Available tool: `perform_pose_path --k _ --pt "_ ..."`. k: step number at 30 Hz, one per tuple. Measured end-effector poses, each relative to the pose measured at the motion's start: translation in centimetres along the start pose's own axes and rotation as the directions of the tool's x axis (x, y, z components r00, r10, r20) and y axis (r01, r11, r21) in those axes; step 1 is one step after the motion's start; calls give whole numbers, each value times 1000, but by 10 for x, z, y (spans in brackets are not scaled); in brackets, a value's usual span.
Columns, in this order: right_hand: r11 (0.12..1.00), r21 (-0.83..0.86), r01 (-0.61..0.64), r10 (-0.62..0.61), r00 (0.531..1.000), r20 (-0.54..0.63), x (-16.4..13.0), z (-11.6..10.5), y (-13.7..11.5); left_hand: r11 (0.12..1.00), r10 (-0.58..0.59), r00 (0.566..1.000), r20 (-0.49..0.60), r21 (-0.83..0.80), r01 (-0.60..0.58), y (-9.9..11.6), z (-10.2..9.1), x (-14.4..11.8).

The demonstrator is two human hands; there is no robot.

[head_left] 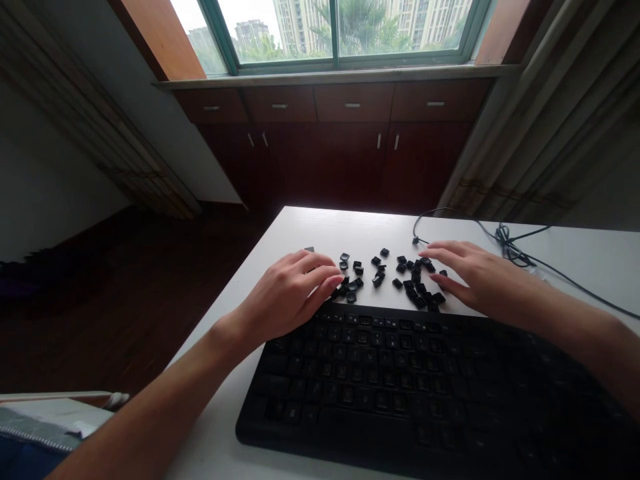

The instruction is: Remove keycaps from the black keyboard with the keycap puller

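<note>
Head view shows us a scatter of loose black keycaps (pixel 395 275) lying on the white desk (pixel 590 257), just beyond the top edge of a black keyboard (pixel 425 387) whose key field looks stripped bare, though the dim light makes this hard to confirm. Our left hand (pixel 290 293) rests at the left end of the scatter, fingers held close together and curved down, with the fingertips (pixel 334 279) touching or nearly touching the nearest caps. Our right hand (pixel 475 277) lies flat at the right end, fingers spread loosely over the caps there; we see nothing pinched in either hand.

We judge the keycaps to be very light, stiff plastic shells, hollow on the underside, smooth on top and likely to skid across the glossy desk when nudged. They are small enough that a thumb-and-forefinger pinch on two opposite side walls should be the surest hold. Some lie upside down, and these offer a thin rim to catch. They lie crowded, touching one another, so separating one before lifting seems wise.

A black cable (pixel 505 243) loops on the desk beside the right hand, apart from the caps.
</note>
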State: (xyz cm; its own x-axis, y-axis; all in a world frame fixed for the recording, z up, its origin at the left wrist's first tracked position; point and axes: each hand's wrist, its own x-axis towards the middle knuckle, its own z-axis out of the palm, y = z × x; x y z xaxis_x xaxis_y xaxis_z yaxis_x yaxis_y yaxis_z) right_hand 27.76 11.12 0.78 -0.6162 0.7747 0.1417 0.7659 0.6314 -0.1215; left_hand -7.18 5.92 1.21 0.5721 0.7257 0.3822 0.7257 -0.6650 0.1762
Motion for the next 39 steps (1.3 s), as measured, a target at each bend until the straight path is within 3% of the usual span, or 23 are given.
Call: perform_pose_path --k 6,11,19,39 --pt "999 42 -11 8 997 75 6 11 7 999 39 999 38 -30 -38 11 4 -3" --pt "994 76 -77 74 996 42 2 8 6 998 53 997 48 -48 -51 15 8 -3" --pt "927 317 -201 221 975 -29 2 0 1 996 76 997 -4 -51 -76 20 5 -4" --pt "898 316 -306 299 952 72 6 -9 -3 981 161 984 74 -119 -152 35 7 -5"
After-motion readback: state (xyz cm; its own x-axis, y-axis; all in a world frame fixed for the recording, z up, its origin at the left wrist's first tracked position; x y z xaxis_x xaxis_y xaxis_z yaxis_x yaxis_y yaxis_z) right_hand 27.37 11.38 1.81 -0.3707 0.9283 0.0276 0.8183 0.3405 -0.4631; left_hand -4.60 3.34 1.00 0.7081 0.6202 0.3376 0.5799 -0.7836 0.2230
